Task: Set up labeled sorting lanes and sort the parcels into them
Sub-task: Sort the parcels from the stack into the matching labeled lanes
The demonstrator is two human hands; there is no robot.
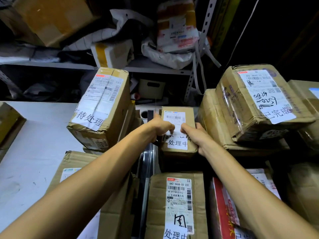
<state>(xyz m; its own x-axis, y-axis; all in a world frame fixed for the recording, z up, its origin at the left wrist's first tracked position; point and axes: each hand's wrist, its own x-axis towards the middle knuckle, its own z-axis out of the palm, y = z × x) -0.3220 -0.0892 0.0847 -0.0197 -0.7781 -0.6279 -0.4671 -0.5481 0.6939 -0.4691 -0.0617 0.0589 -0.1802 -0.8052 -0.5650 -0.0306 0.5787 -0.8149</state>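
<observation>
Flanking held parcel (179,128): taller cartons (100,107)

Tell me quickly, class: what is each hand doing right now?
Left hand: closed, grip on the left side of the small box labelled 处理中.
Right hand: closed, grip on the same box's right side.
</observation>
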